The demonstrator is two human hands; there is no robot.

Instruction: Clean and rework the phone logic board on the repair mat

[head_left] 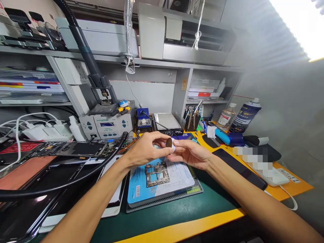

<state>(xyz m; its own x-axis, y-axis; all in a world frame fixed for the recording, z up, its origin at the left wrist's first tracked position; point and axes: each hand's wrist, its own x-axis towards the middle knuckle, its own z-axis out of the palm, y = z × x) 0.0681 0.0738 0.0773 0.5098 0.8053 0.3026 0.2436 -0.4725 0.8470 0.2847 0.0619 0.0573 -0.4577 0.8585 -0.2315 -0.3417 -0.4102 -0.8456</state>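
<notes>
A cluttered desk (210, 221) with a dark green top and yellow edge, seen from the worker's head; clock directions are taken from the two hands near the centre. Far left, between eight and nine o'clock, lies a salmon-pink flat rectangular panel (27, 172). At nine o'clock is a white plastic power strip (45, 131) crowded with white plugs and cables. Between nine and ten stands a grey box-shaped electronic station (110, 126) with a small dark display. Between ten and eleven is a small blue box-shaped unit (144, 118).

The bare left hand (145, 148) comes in from seven o'clock, its thumb and forefinger gripping a small white round piece with a brown disc-shaped face (169, 143), held in the air at the centre. Beneath, at six o'clock, a blue-and-white flat booklet (178, 184) carries a metallic, open-framed circuit board (164, 175). The bare right hand (192, 153) comes in from four o'clock, its thumb and fingers closed on the round piece's white side.

Between one and two stands a black holder of slim tools (191, 122). At two are a clear bottle with a red-and-white label (226, 117) and, just right of it, a tilted blue-and-white spray can (244, 116). Between three and four lies a black glossy phone-shaped slab (236, 166).
</notes>
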